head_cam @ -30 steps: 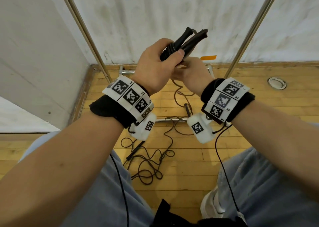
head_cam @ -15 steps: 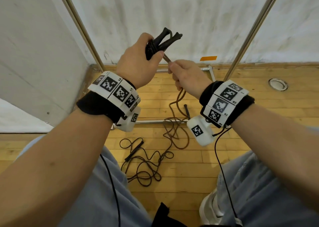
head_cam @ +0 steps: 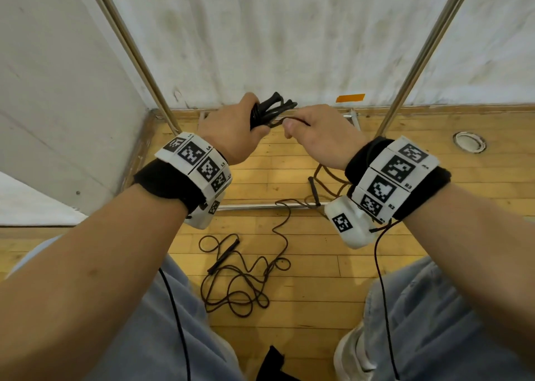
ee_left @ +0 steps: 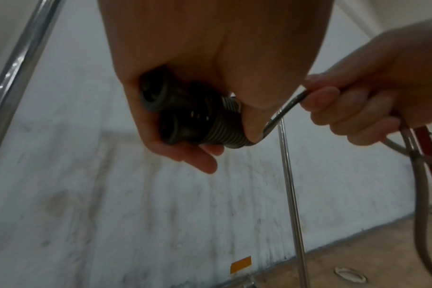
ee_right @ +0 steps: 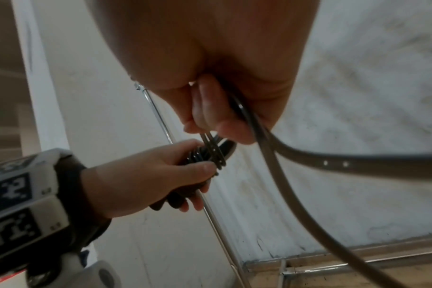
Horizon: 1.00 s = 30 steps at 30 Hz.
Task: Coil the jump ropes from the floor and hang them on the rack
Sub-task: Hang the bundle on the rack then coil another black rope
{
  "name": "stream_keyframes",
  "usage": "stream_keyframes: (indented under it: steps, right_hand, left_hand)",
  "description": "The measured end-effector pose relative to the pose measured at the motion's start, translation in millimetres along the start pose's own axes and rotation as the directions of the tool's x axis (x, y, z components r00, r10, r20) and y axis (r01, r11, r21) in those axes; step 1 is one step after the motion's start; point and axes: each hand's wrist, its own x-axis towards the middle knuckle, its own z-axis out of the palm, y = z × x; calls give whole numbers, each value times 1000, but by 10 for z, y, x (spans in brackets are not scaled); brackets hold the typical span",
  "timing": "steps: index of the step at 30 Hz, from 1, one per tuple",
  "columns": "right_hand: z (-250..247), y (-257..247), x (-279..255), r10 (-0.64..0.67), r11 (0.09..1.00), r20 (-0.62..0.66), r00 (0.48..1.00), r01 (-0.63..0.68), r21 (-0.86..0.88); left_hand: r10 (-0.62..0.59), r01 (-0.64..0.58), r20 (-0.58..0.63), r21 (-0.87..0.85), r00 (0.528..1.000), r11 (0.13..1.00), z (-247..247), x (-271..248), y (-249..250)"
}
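Left hand (head_cam: 231, 131) clamps the paired rope handles (ee_left: 185, 109), cord coiled tight round them; right hand (head_cam: 321, 133) pinches the free cord (ee_left: 284, 111) at its 9 o'clock. I'd keep tension, laying turns snug. A second jump rope (head_cam: 240, 276) sprawls on the floor at 6 o'clock.

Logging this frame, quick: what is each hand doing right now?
Left hand: grips the two jump rope handles with cord wound round them.
Right hand: pinches the loose cord.
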Motion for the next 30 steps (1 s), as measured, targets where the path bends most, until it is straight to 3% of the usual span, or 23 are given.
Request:
stream_keyframes:
  steps: [3, 8, 11, 18, 27, 30]
  right_hand:
    - [-20, 6, -10, -18, 997, 19, 1000, 19, -74]
    - [-52, 40, 1, -60, 973, -118, 991, 31, -229]
    - [-93, 65, 34, -41, 979, -220, 975, -4, -202]
    - [-192, 82, 80, 36, 993, -289, 957, -66, -94]
    - [-254, 134, 106, 155, 976, -91, 984, -138, 170]
    - [-298, 183, 121, 224, 890, 89, 971, -241, 387]
  left_hand:
    - [39, -42, 93, 34, 995, 999, 64, -10, 48]
    - [137, -145, 166, 41, 977, 989, 118, -98, 201]
    - [236, -237, 104, -2, 966, 971, 97, -173, 288]
    - [241, -240, 4, -76, 971, 968, -25, -237, 356]
    - [352, -353, -25, -78, 936, 932, -117, -335, 377]
    - [336, -344, -78, -140, 939, 928, -144, -341, 374]
